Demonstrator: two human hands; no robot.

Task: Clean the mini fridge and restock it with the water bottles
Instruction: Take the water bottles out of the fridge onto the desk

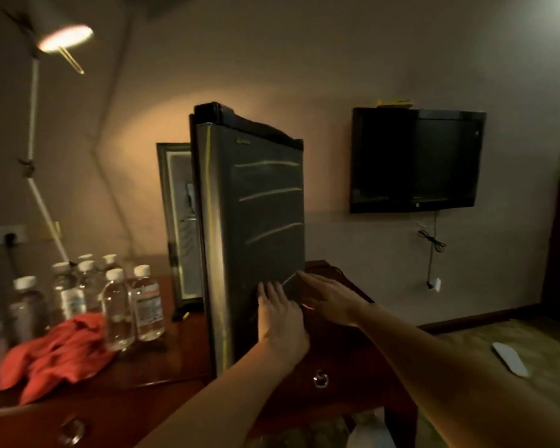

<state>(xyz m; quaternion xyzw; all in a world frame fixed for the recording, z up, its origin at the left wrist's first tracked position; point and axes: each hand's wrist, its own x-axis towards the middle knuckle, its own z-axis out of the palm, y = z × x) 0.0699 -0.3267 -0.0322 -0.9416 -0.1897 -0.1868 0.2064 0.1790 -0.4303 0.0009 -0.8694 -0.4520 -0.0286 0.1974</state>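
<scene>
Head view: both hands, left and right, press flat-fingered on the fridge, door ajar; bottles and a red cloth share the bench.

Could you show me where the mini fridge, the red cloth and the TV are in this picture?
mini fridge [259, 221]: head view, on its dark ribbed side panel.
red cloth [55, 354]: head view, middle of the crumpled heap on the desk.
TV [414, 160]: head view, centre of the dark screen on the wall.
</scene>
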